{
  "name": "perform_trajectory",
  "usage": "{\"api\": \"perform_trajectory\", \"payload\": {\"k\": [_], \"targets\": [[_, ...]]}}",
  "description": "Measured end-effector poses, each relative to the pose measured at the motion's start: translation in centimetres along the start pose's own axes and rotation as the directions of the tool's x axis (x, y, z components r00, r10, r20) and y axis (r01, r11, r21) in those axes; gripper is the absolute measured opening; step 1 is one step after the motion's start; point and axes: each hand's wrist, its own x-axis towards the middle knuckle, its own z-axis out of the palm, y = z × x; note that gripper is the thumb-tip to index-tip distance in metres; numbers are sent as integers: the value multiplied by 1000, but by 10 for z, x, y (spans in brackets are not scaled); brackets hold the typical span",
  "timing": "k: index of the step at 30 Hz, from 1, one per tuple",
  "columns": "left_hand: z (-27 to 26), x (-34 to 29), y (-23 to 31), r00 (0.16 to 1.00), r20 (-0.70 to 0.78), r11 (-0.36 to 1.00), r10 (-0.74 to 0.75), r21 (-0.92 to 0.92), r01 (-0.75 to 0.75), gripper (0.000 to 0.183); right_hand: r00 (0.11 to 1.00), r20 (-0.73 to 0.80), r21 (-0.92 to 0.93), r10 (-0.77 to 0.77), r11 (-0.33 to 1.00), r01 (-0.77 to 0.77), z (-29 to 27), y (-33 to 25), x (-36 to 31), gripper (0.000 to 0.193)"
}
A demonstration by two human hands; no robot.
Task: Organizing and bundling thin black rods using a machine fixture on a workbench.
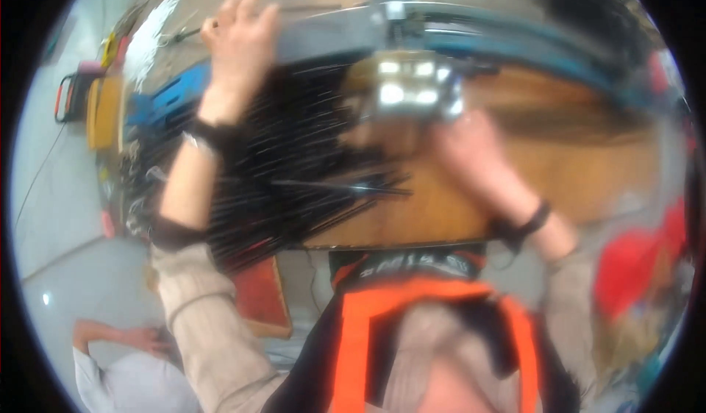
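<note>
My left hand [241, 45] is raised at the far left of the bench, its fingers bent close together. A thin dark rod [180, 36] runs up to these fingers, but blur hides whether they grip it. Under my left forearm lies a wide heap of thin black rods [287, 141]. My right hand [471, 148] is beside a shiny metal block-shaped device [404, 86] near the bench's middle. Its fingers are smeared by motion, and their contact with the device cannot be made out. Behind the device stretches a long blue-grey metal rail [500, 41].
The wooden bench top [412, 214] shows in front of me. Blue [176, 93] and yellow [104, 111] objects stand at its left end. A red tray-like box [265, 295] sits below the near edge. Another person [136, 376] is at the lower left; red material [629, 269] lies at right.
</note>
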Motion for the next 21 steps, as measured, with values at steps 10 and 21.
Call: {"api": "perform_trajectory", "payload": {"k": [10, 21], "targets": [[-126, -101, 129, 903, 429, 814, 24, -532, 232, 16, 971, 234, 617, 41, 766, -181, -19, -15, -4, 21], [-127, -54, 151, 983, 175, 673, 64, -734, 87, 15, 962, 40, 722, 269, 658, -214, -37, -23, -31, 29]]}}
